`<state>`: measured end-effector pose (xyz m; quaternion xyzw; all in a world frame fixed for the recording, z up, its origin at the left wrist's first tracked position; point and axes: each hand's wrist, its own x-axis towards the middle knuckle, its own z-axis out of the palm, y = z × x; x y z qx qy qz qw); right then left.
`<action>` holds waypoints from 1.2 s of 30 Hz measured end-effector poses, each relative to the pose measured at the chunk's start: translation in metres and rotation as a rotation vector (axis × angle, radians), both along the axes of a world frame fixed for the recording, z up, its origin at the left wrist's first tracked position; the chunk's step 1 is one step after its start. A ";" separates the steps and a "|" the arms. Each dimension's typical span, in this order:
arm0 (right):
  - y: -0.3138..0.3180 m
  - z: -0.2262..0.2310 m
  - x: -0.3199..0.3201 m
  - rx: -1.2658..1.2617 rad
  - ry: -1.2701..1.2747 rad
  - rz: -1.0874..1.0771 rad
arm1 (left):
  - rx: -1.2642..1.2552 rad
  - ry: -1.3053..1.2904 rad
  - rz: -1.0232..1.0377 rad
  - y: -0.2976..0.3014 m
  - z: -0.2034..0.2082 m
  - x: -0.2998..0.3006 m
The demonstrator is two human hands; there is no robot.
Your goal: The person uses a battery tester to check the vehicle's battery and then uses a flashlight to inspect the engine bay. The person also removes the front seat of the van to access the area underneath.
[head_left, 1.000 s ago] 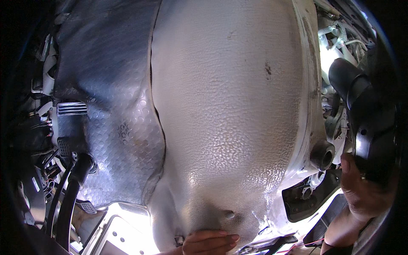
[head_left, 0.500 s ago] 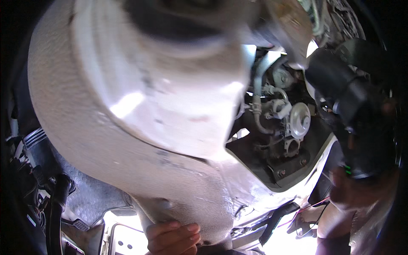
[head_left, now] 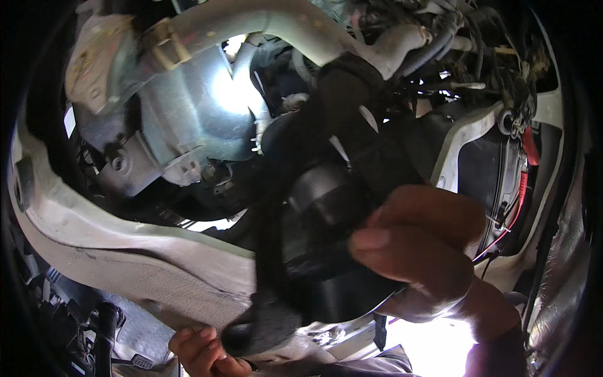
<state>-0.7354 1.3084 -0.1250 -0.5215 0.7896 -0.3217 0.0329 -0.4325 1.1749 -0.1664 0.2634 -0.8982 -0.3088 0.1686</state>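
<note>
My right hand (head_left: 427,251) is closed around a bulky black object (head_left: 326,220) in the middle of the view. Its body is rounded and glossy, with band-like arms reaching up and down; its exact kind does not show. At the lower left, the fingers of my left hand (head_left: 204,352) curl at the lower edge of a beige trim panel (head_left: 188,289). The rounded lower end of the black object is close beside that hand, and I cannot tell whether they touch. Beyond the object lies an open vehicle compartment with a pale rim (head_left: 157,235).
A thick grey pipe (head_left: 251,19) crosses the top, above a brightly lit grey housing (head_left: 188,113). Wiring (head_left: 452,44) crowds the upper right. A red cable (head_left: 522,195) runs down the right side. Near the lower left are a pedal (head_left: 141,361) and a black rod (head_left: 103,339).
The black object and my right hand have come from the right edge into the middle. My view has shifted, showing more of the compartment. The left hand appears farther left.
</note>
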 end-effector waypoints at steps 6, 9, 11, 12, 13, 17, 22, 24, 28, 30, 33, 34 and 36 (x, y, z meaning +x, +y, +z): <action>0.010 -0.005 0.003 -0.023 -0.003 0.002 | -0.047 0.012 0.049 0.006 -0.001 -0.002; 0.010 -0.007 0.003 -0.034 -0.007 0.010 | 0.072 0.119 0.126 0.011 -0.007 0.000; 0.011 -0.008 0.000 -0.046 -0.010 0.003 | 0.052 0.168 0.176 0.014 -0.011 0.000; 0.009 -0.008 -0.001 -0.045 -0.005 0.001 | 0.032 0.261 0.183 0.013 -0.019 -0.011; 0.008 -0.007 0.001 -0.042 -0.001 -0.007 | 0.012 0.355 0.190 0.013 -0.023 -0.020; 0.007 -0.010 0.000 -0.072 -0.043 0.010 | -0.011 0.260 0.382 0.026 -0.013 -0.032; 0.010 -0.003 0.000 -0.053 -0.034 -0.004 | 0.003 0.247 0.397 0.024 -0.014 -0.040; 0.009 0.000 0.000 -0.059 -0.055 -0.005 | -0.002 0.230 0.412 0.023 -0.012 -0.039; 0.014 0.009 0.002 -0.044 -0.142 -0.052 | 0.002 0.174 0.468 0.021 -0.007 -0.037; 0.019 0.011 -0.001 -0.044 -0.258 -0.148 | 0.030 0.105 0.517 0.017 -0.001 -0.030; 0.041 0.004 -0.027 -0.105 -0.678 -0.054 | -0.037 0.050 0.123 0.011 -0.004 -0.010; 0.049 0.001 -0.036 -0.099 -0.716 -0.008 | -0.052 0.037 0.075 0.008 -0.004 -0.011; 0.049 0.015 -0.057 0.043 -0.436 0.063 | -0.094 0.035 0.124 0.012 0.000 -0.021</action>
